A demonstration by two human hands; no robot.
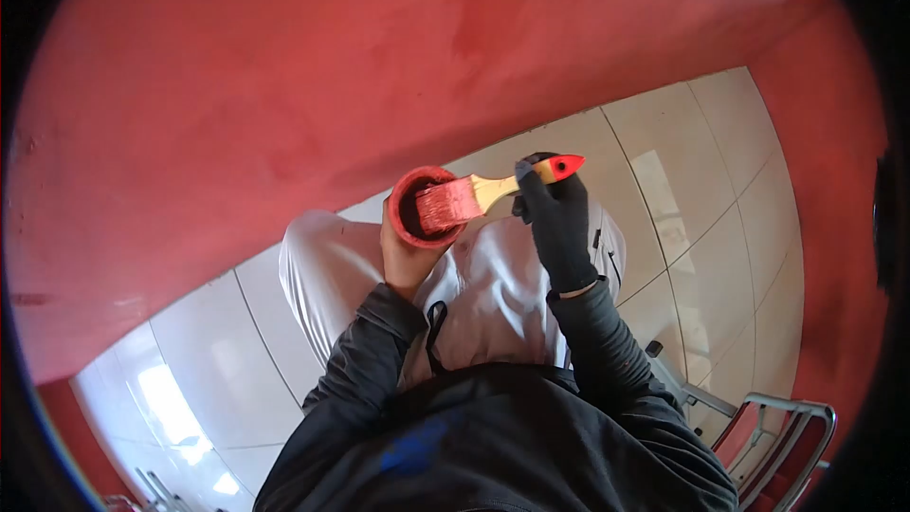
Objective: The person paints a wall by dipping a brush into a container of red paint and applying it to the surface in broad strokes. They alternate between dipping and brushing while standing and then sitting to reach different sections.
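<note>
My left hand [406, 264], bare, is wrapped round a small round paint pot [402, 192] with a red rim and a dark inside. In my right hand [559, 232], which wears a dark glove, is a paintbrush [490, 192] with a yellowish handle and a red tip. The fingers close on the handle near that tip. The brush lies tilted across the pot's mouth, its bristles coated in red paint and partly inside the rim. How much paint the pot holds is hard to make out.
A red wall [284, 66] rises just ahead, with darker patches near its top. Pale floor tiles [654, 171] run along its foot. A metal-framed chair [782, 431] stands at the lower right, and more metal legs [161, 488] show at the lower left.
</note>
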